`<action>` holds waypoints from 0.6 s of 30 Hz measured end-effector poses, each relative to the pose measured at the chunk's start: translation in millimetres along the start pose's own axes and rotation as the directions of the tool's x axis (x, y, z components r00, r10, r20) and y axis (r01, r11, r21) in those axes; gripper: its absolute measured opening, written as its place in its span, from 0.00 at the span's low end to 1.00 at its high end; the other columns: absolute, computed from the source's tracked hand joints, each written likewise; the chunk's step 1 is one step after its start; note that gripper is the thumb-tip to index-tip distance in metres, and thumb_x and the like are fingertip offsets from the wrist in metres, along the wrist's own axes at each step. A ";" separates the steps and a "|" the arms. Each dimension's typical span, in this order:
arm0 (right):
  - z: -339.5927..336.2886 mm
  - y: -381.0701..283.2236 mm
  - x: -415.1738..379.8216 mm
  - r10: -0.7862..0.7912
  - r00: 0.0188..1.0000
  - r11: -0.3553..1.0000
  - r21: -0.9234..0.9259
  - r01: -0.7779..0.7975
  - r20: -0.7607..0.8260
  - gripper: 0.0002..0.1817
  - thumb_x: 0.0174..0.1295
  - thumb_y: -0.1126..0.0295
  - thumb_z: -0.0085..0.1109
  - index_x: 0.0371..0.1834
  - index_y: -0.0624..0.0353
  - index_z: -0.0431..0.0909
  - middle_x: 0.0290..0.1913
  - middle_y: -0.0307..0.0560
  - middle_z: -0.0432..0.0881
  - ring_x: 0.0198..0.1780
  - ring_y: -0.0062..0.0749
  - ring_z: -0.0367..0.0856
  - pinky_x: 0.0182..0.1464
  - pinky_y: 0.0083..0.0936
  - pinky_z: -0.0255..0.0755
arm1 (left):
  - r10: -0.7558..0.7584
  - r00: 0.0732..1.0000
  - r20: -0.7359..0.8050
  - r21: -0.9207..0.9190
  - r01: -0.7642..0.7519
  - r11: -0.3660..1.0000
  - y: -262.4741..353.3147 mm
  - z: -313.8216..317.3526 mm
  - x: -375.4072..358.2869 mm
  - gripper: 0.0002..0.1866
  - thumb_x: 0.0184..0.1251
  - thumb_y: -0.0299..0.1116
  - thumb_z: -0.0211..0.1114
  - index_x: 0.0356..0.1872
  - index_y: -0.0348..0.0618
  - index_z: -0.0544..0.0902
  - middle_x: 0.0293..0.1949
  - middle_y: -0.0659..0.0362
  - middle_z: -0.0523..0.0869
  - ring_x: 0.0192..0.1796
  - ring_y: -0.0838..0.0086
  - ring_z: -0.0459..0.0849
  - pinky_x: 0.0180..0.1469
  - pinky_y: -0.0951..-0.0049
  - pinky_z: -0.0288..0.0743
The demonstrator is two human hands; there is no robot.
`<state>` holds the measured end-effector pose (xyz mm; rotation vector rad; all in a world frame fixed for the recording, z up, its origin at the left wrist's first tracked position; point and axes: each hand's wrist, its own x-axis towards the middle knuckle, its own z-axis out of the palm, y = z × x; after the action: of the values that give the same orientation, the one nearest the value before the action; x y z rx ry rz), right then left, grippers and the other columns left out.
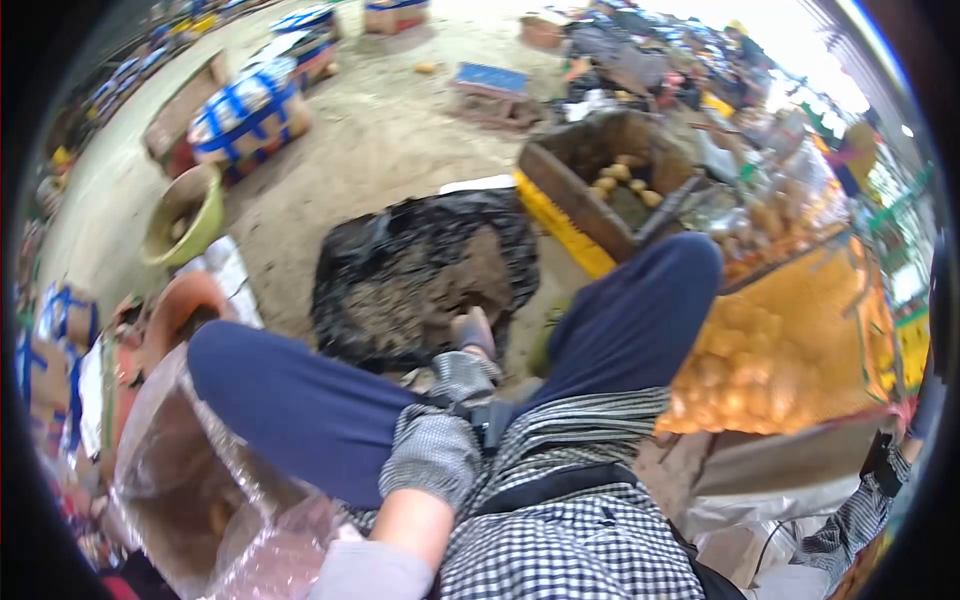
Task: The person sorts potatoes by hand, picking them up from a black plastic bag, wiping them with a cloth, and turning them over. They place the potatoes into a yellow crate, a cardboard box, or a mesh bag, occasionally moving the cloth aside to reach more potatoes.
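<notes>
Between my knees, my left hand (474,332) reaches down over dark, crumbly soil (385,300) lying on a black plastic sheet (335,250). A greyish covering shows on part of this hand; its fingers are blurred, and I cannot tell whether they hold anything. A grey checked sleeve and a black wrist strap sit behind it. My right arm stretches out to the far right, with a black strap over its checked sleeve. Only a sliver of my right hand (911,448) shows by the view's edge, near the orange mesh sack (780,350) of round yellowish produce.
Ahead to the right stands a wooden crate (570,205) with several round yellowish pieces inside. Clear plastic bagging (180,480) lies by my left knee, near an orange-brown pot (190,295). Farther left are a yellow-green basket (205,215) and a blue-strapped bundle (250,115).
</notes>
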<state>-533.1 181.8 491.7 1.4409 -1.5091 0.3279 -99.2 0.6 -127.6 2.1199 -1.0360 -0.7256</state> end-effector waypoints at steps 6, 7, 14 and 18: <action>153.4 -270.1 52.6 -0.355 0.924 0.529 0.785 0.322 -0.140 0.24 0.65 0.65 0.63 0.64 0.57 0.73 0.51 0.51 0.81 0.47 0.34 0.82 0.47 0.29 0.77 | -0.310 0.944 0.114 -0.384 0.330 0.862 -20.2 -18.2 -18.8 0.13 0.66 0.33 0.56 0.30 0.38 0.85 0.32 0.46 0.88 0.37 0.54 0.88 0.34 0.58 0.79; 157.3 -346.6 46.0 -0.441 0.874 0.414 0.819 0.398 -0.203 0.26 0.62 0.63 0.65 0.64 0.53 0.74 0.51 0.53 0.82 0.47 0.37 0.83 0.49 0.32 0.78 | -0.342 0.932 0.118 -0.412 0.359 0.838 -24.6 -22.0 -19.3 0.12 0.66 0.34 0.57 0.30 0.37 0.85 0.32 0.45 0.88 0.37 0.54 0.88 0.34 0.58 0.79; 298.0 -635.1 -138.0 -0.915 0.331 0.361 0.832 0.422 0.229 0.45 0.56 0.58 0.64 0.77 0.46 0.55 0.73 0.61 0.60 0.74 0.60 0.58 0.73 0.52 0.52 | -0.579 0.804 0.135 -0.533 0.551 0.642 -53.0 -40.7 -18.9 0.12 0.62 0.35 0.60 0.30 0.35 0.84 0.31 0.45 0.87 0.36 0.53 0.88 0.34 0.58 0.77; 366.3 -681.1 -230.3 -0.868 0.316 0.487 0.781 0.392 0.383 0.44 0.51 0.59 0.70 0.74 0.42 0.61 0.72 0.55 0.64 0.72 0.57 0.61 0.70 0.49 0.60 | -0.703 0.698 0.140 -0.563 0.640 0.523 -67.7 -38.0 -7.2 0.12 0.60 0.35 0.61 0.30 0.34 0.84 0.30 0.45 0.87 0.35 0.52 0.88 0.35 0.58 0.77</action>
<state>-148.6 -130.4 -145.3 2.8451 -1.2181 -0.5234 -44.8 50.2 -153.5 1.9191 0.1678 -1.1039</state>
